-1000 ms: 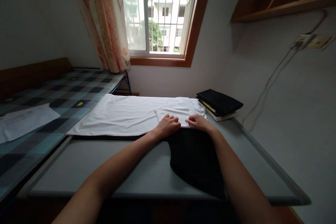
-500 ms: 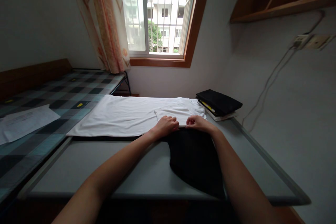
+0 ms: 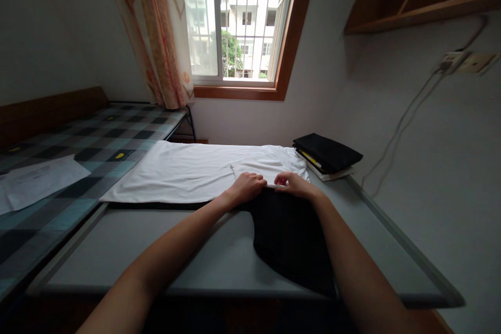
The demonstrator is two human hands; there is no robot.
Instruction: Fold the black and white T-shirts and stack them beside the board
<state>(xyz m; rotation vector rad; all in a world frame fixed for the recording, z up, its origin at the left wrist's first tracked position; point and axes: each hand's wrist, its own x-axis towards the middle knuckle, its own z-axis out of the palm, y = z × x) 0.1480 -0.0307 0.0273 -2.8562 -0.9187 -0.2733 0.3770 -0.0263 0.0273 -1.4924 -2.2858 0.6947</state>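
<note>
On my feed the pale surface [image 3: 94, 255] fills most of the near view, with the checked bed [image 3: 148, 122] along its left side. Across the far part of the surface lies the white garment [image 3: 188, 167], spread broad and mostly flat, with a few creases. I'd judge the spreading largely done.

Toward the right, a white flap [image 3: 258, 164] lies over it, so some folding looks done there as well. The black fabric [image 3: 289, 235] is the part left loose: it reaches from the white edge to the near rim, and a thin black strip shows under the white further left. I can't tell whether black and white are one piece.

Beyond the right end sits a black bundle [image 3: 326, 152], apart from my hands. My left hand [image 3: 248, 186] has its grip nearly closed, fingers curled over the white edge; my right hand [image 3: 295, 183] pinches that edge between thumb and fingers. The edge between them looks unsettled to me, so I'd call this fold unfinished.
</note>
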